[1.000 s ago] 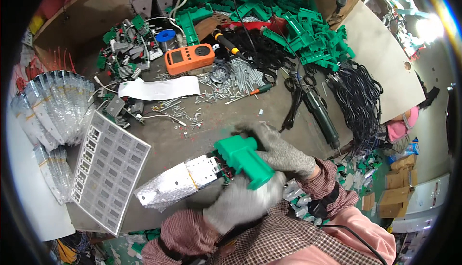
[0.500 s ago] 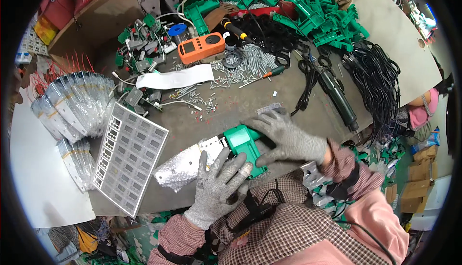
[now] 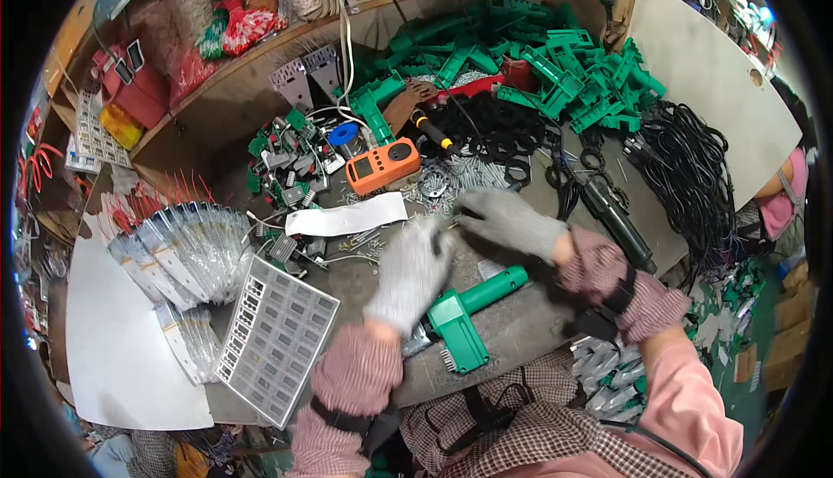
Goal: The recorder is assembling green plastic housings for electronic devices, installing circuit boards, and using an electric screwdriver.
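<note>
Both my hands wear grey gloves and are smeared by motion. My left hand [image 3: 410, 271] is over the middle of the bench, fingertips towards the scattered screws [image 3: 475, 174]. Just right of it, my right hand [image 3: 514, 219] reaches to the same screws. How the fingers of either hand are bent cannot be made out. A green plastic tool housing [image 3: 458, 329] with a round tubular handle lies on the bench near my body, untouched by my hands. A plastic-wrapped part [image 3: 419, 340] sticks out from its left side, mostly hidden by my left forearm.
A framed sheet of small dark labels [image 3: 282, 339] lies left, beside fanned bagged metal plates [image 3: 186, 248]. Behind are a white paper strip [image 3: 347, 215], an orange meter [image 3: 382, 166] and piled green housings [image 3: 577, 75]. Right are an electric screwdriver [image 3: 616, 222] and black cables [image 3: 681, 161].
Both hands have let go of the green housing and moved away across the bench to the screws. The housing now lies alone. The view has tilted up, showing more of the back shelf.
</note>
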Available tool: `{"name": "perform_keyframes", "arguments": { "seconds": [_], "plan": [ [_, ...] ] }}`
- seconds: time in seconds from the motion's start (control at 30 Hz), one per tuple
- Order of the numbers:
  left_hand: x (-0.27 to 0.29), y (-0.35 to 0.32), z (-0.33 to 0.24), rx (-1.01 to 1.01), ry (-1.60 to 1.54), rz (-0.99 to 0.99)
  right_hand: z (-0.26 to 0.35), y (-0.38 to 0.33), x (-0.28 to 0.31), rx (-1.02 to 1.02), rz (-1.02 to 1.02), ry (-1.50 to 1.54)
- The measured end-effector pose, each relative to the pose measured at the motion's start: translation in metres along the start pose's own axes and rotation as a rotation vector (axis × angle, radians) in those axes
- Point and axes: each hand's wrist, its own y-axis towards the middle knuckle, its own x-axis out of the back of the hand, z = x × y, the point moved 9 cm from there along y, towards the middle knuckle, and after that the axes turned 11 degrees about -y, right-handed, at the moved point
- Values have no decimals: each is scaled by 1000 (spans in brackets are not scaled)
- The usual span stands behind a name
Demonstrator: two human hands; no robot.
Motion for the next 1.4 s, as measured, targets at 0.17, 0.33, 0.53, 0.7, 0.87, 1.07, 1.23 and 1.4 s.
{"name": "perform_keyframes", "arguments": {
  "seconds": [0.17, 0.33, 0.53, 0.7, 0.87, 1.07, 1.23, 1.4],
  "plan": [
    [9, 65, 44, -26, 243, -121, 3, 57, -37, 49, -43, -91],
    [22, 69, 66, 14, 45, -171, -9, 63, -34, -73, 12, 6],
    [33, 49, 40, -110, 315, -216, 11, 35, -4, -55, -29, 141],
    [39, 23, 36, -203, 57, -204, 24, -11, -23, 218, 104, -7],
    [34, -77, -29, -230, -212, 39, 49, -56, 25, 170, 114, 148],
    [-5, -163, -46, -410, -119, 168, 109, -125, 5, 262, 241, 634],
    [-11, -180, -53, -598, 107, 151, 113, -135, 0, 245, 231, 460],
    [-22, -200, -54, -855, 373, 151, 116, -144, 10, 323, 227, 434]
  ]
}}
